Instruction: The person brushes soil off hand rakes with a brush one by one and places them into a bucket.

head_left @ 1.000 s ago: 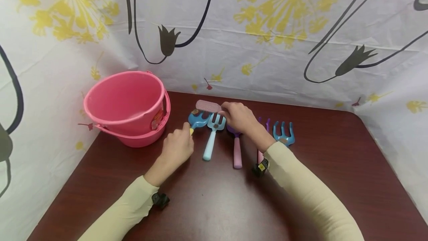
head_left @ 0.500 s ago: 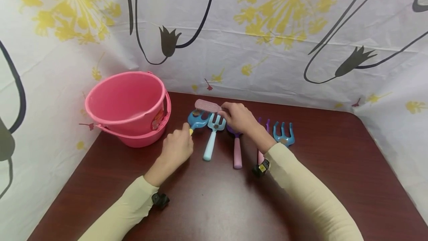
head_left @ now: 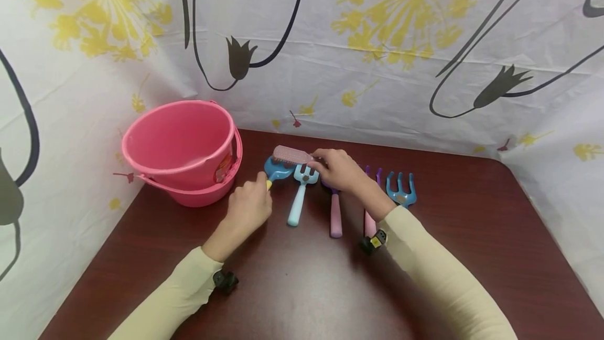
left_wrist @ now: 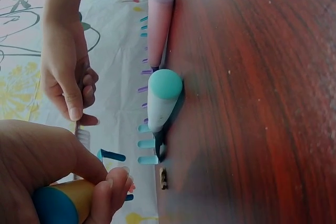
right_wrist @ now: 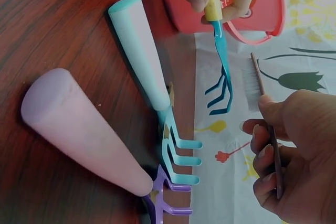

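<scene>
My left hand (head_left: 249, 204) grips the yellow handle (right_wrist: 213, 6) of a blue toy hand rake (head_left: 278, 168), whose tines point away, above the table in the right wrist view. My right hand (head_left: 337, 169) holds a pink brush (head_left: 291, 155) by its handle. The brush head lies over the blue rake's tines in the head view; in the right wrist view its bristles (right_wrist: 252, 90) face the rake, with a gap between them. Beside the left hand lies a light-blue rake (head_left: 296, 206). A purple rake with a pink handle (head_left: 335, 216) lies partly hidden under the right hand.
Two nested pink buckets (head_left: 189, 172) stand at the back left of the dark wooden table (head_left: 306, 298). Right of my right forearm lie another purple rake with a pink handle (head_left: 370, 223) and a blue rake (head_left: 401, 193). Patterned cloth (head_left: 302, 77) hangs behind.
My right hand and the brush have come slightly nearer to me, so the brush head covers more of the blue rake's tines. The left hand has barely moved.
</scene>
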A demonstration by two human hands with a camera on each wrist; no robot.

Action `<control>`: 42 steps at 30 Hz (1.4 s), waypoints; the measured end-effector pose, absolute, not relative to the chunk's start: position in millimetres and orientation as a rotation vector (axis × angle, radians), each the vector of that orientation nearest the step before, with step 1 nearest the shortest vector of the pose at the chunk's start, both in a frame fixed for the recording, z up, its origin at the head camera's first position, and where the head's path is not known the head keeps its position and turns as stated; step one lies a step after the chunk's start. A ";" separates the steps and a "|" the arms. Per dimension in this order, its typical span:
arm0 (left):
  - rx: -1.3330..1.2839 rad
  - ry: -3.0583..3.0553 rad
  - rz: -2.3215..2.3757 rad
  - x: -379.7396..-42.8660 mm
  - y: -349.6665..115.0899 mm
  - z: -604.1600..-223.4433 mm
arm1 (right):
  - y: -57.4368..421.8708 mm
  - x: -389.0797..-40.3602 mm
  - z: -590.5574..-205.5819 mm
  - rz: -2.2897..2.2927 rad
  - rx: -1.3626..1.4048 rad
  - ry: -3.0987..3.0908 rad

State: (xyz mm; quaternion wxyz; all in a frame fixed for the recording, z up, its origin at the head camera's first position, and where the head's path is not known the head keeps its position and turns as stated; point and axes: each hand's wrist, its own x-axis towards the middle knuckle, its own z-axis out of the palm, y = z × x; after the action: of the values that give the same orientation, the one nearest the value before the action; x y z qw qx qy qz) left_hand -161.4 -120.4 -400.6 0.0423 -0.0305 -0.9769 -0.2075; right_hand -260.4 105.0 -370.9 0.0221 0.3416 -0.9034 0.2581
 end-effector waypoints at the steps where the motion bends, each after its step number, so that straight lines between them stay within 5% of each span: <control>1: -0.093 -2.990 -0.631 -161.5 -120.4 -400.4 | 105.7 -260.4 -371.1 0.796 1.060 -2.803; 18: -0.086 -3.022 -0.638 -161.7 -120.1 -399.2 | 98.2 -280.9 -367.3 0.583 0.821 -2.947; 42: -0.084 -3.037 -0.594 -168.0 -118.1 -383.3 | 192.3 -257.5 -371.1 0.813 0.760 -2.894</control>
State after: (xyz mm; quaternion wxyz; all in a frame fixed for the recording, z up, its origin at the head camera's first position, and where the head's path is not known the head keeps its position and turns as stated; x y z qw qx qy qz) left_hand -168.0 -118.1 -383.3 0.0231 -0.0270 -0.9808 -0.1919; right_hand -257.5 192.3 -371.1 0.0203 0.2449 -0.9332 0.2622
